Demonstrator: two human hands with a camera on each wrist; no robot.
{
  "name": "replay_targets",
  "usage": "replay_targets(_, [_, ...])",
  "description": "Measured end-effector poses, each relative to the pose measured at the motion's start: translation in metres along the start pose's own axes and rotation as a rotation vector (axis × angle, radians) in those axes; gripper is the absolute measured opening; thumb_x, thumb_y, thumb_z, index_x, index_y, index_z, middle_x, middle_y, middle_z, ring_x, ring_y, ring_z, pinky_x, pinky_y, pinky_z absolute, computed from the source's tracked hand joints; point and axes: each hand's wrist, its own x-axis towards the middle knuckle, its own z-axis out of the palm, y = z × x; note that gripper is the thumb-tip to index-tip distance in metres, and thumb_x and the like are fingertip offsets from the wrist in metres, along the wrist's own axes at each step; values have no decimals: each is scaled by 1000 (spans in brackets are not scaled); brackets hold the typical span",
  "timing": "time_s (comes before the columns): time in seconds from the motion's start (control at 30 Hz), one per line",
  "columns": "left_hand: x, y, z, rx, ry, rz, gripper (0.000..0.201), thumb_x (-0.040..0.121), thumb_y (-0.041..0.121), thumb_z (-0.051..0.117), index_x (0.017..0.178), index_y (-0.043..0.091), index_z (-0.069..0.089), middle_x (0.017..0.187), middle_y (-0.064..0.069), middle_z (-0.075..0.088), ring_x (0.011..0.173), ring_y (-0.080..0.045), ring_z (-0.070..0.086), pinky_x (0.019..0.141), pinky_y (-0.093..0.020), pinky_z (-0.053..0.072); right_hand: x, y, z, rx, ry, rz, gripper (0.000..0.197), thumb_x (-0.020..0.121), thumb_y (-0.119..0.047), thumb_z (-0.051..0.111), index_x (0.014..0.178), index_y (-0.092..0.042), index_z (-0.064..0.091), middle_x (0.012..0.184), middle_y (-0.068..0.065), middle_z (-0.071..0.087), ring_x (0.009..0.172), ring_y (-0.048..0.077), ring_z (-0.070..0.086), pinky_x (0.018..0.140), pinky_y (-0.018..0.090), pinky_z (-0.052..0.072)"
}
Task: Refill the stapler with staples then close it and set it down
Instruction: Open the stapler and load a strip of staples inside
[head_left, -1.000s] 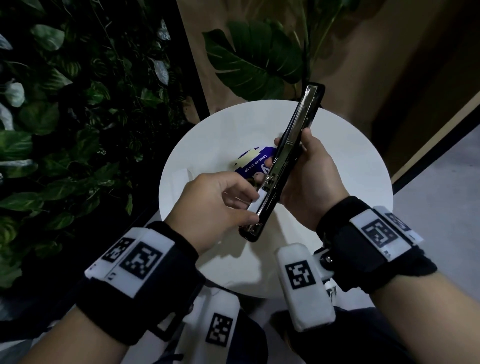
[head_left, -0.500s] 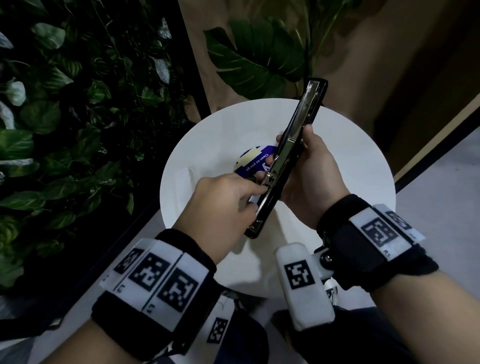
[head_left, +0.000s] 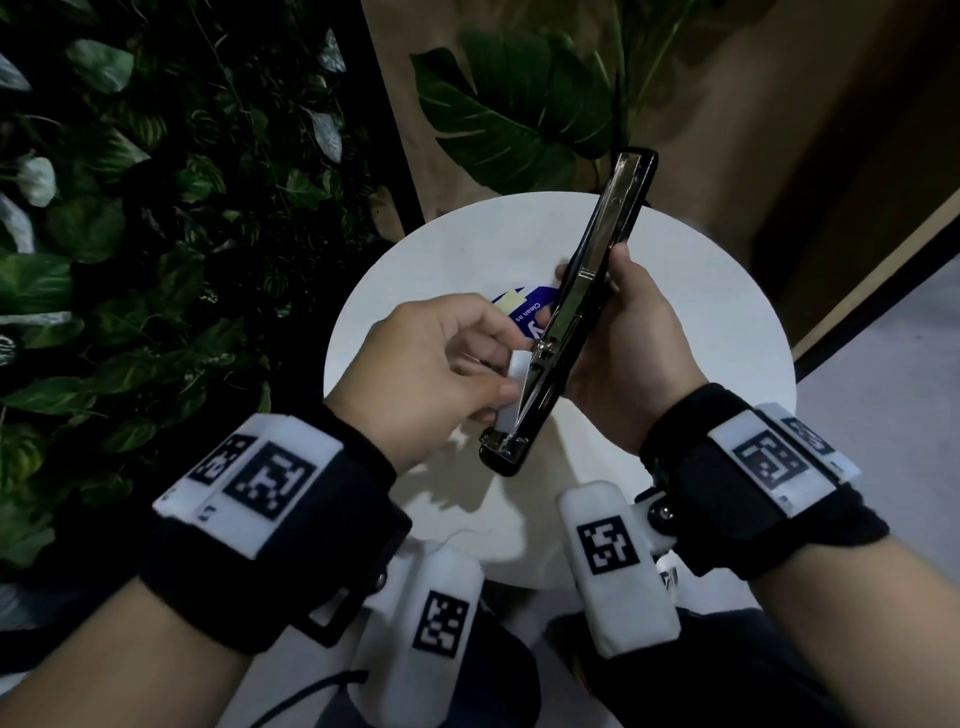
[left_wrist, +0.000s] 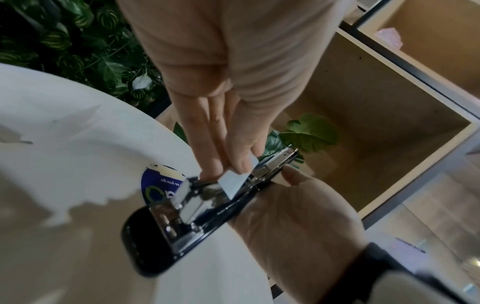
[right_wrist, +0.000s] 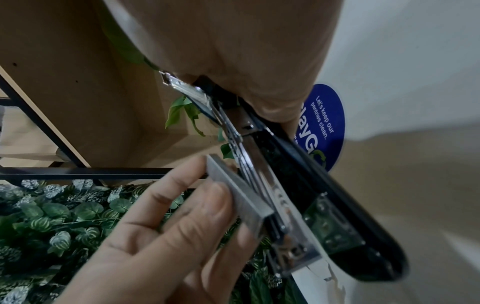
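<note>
A black stapler (head_left: 582, 306) with its top swung fully open is held above the round white table (head_left: 727, 332). My right hand (head_left: 631, 332) grips its middle from behind, fingers curled round the body (right_wrist: 291, 164). My left hand (head_left: 441, 364) pinches a silver strip of staples (head_left: 511, 395) between thumb and fingers. The strip (right_wrist: 239, 191) lies against the stapler's shiny metal channel (left_wrist: 192, 203) near the hinge end. In the left wrist view the strip (left_wrist: 233, 183) sits tilted at the channel's edge.
A round blue sticker (head_left: 524, 312) lies on the table under the hands. Leafy plants (head_left: 130, 234) fill the left side, and a large-leaved plant (head_left: 519, 104) stands behind the table. Open wooden shelving (left_wrist: 389, 102) is to the right.
My left hand has pulled back slightly toward me and turned, so the staple strip shows again beside the channel. The right hand has kept the stapler nearly still.
</note>
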Motion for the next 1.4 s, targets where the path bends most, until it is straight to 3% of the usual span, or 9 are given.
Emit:
replay_targets(0.23, [8,1,-5,-35,-19,31,31,74,-17,65,81,13,66,78,-7,68,65,-11,66,64,-27,61,1,-3,-2,-7,-61,20,44,94,-54,28,104,-16,47,65,3,48,53,18,49,58,30,44])
replay_targets(0.43, [8,3,0,-10,-30,52,33,74,-18,64,78,15,67,77,-5,67,69,-19,63,64,-25,61,1,-4,1,-22,-51,26,45,93,-55,31,104,-15,49,69,0,46,59,14,48,54,25,47])
replay_targets(0.6, [9,1,2,70,-29,77,24,75,-14,66,88,6,70,78,-5,67,70,-20,62,63,-22,60,3,-3,3,-71,-23,11,47,93,-56,31,104,-15,52,77,-1,46,68,14,49,66,31,46])
replay_targets(0.7, [8,-1,4,144,4,104,24,73,-9,71,87,11,71,77,1,65,74,-21,65,67,-24,60,2,-4,4,-81,-19,5,47,93,-56,30,103,-15,52,75,-1,47,66,14,50,63,29,45])
replay_targets(0.9, [5,-2,8,375,59,239,23,69,3,77,87,15,71,86,6,64,83,-5,62,64,-4,48,2,-3,5,-61,-36,1,48,93,-56,30,102,-14,50,75,2,46,66,17,49,73,36,44])
replay_targets(1.03, [6,-6,8,456,61,283,27,70,9,77,96,16,76,98,6,60,89,-7,59,74,-8,47,2,-7,4,-37,-48,7,48,93,-56,28,101,-13,48,72,4,44,61,17,46,55,28,48])
replay_targets(1.2, [1,-12,8,528,-16,328,32,81,15,68,112,20,72,106,13,57,88,18,48,77,13,29,5,-11,0,-29,-2,-2,50,93,-57,29,102,-13,51,80,4,46,70,20,48,60,31,48])
replay_targets(1.3, [-6,-12,8,520,-24,356,48,79,27,68,126,29,60,111,20,54,92,27,43,79,14,26,5,-14,0,-19,1,-7,50,93,-57,27,100,-13,50,73,5,45,62,22,48,59,31,46])
replay_targets(1.4, [-13,-15,6,489,-33,316,63,65,33,80,123,36,57,102,26,53,90,28,45,73,10,31,4,-17,1,20,-2,-24,49,94,-56,27,101,-12,47,72,6,44,60,23,46,60,32,45])
